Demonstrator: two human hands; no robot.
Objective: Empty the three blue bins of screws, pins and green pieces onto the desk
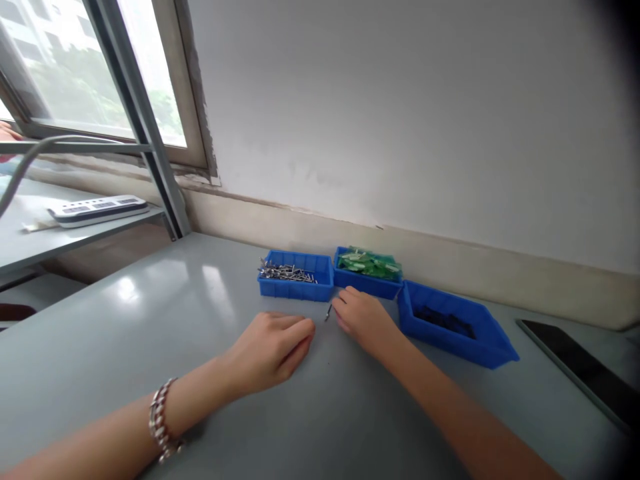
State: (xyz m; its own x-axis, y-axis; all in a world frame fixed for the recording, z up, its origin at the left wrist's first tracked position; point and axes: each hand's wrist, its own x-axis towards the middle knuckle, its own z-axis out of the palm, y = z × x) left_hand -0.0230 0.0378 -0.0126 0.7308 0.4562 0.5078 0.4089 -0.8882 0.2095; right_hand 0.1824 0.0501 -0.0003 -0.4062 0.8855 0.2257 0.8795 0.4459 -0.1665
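Observation:
My left hand (277, 350) rests low over the grey table with its fingers curled together; whatever they may hold is hidden. To its right, my right hand (361, 317) is closed, thumb and fingers bent downward. A small thin metal piece (328, 312), dark with a silvery end, sticks out at the right fingertips, too small to name exactly. Just behind the hands stands a blue bin (295, 291) with many slim silvery metal pieces (287, 272). Beside it, a second blue bin (367, 283) holds green plastic packets (370, 263).
A third blue bin (453, 343) with dark items (444, 320) stands right of my right hand. Farther right lies a dark flat device (575, 363). At left, a metal frame post (137, 100) rises by the window, and a white power strip (103, 209) lies on another table.

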